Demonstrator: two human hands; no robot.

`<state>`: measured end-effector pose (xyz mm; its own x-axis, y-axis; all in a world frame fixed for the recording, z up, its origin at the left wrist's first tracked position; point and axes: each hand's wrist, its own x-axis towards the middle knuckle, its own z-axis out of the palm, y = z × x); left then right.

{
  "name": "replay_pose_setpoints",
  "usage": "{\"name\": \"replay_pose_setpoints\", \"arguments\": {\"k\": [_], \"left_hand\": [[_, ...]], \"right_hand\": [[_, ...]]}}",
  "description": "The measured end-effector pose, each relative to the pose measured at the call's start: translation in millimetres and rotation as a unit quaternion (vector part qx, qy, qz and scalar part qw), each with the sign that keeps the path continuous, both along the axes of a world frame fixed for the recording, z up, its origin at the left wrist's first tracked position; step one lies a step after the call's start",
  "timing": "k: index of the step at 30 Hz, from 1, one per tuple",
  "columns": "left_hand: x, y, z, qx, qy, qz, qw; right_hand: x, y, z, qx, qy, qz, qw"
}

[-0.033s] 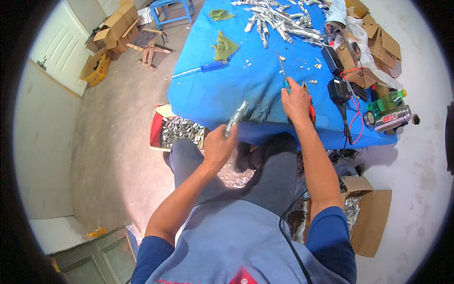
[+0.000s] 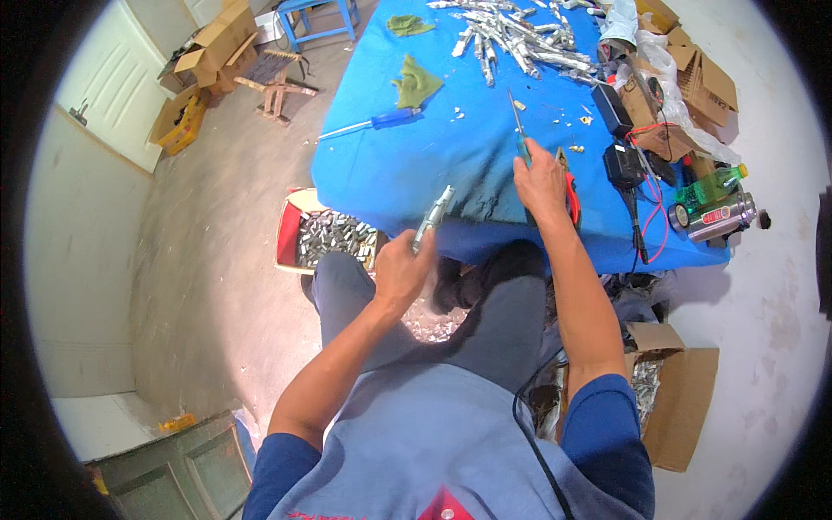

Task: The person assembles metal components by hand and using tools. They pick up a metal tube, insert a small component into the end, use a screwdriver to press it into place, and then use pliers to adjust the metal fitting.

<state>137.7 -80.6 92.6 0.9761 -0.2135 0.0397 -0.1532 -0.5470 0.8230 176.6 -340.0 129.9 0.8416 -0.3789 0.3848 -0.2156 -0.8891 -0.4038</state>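
Note:
My left hand (image 2: 400, 273) is closed around a slim silvery metal piece (image 2: 438, 211), its upper end pointing up and away near the table's front edge. Over the blue-covered table, my right hand (image 2: 539, 184) grips a screwdriver (image 2: 522, 143) with a teal handle, its thin shaft pointing away from me. Just right of that hand lie pliers (image 2: 572, 198) with red handles, partly hidden. A heap of similar silvery pieces (image 2: 520, 39) covers the far part of the table. Another screwdriver (image 2: 381, 120), blue-handled, rests at the left beside a green cloth (image 2: 417, 83).
A box of small metal parts (image 2: 334, 238) stands left of my knee. Along the table's right side are black adapters (image 2: 620, 165) with cables, a green bottle (image 2: 712, 185) and a steel flask (image 2: 724, 217). An open carton (image 2: 685, 399) sits at lower right.

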Motion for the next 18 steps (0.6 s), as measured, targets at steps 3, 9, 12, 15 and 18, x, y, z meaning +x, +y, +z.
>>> {"name": "replay_pose_setpoints", "arguments": {"k": [3,9,12,15,18], "left_hand": [[-17.9,13.1,0.2,0.003,-0.002,0.011,1.000],[-48.0,20.0,-4.1,-0.027,-0.058,-0.003,0.998],[-66.5,19.5,0.7,-0.061,-0.057,-0.024,0.996],[-84.7,26.1,19.4,-0.159,0.137,-0.083,0.974],[-93.1,30.7,5.9,-0.285,0.208,-0.127,0.927]], "right_hand": [[-10.3,31.3,4.5,-0.004,-0.062,0.007,0.998],[-72.3,108.4,-19.6,0.474,0.061,0.134,0.868],[-94.6,124.9,-12.7,0.559,0.016,0.149,0.815],[-114.5,122.8,-7.0,0.606,0.039,0.165,0.777],[-133.9,121.9,-1.2,0.626,0.076,0.192,0.752]]}}
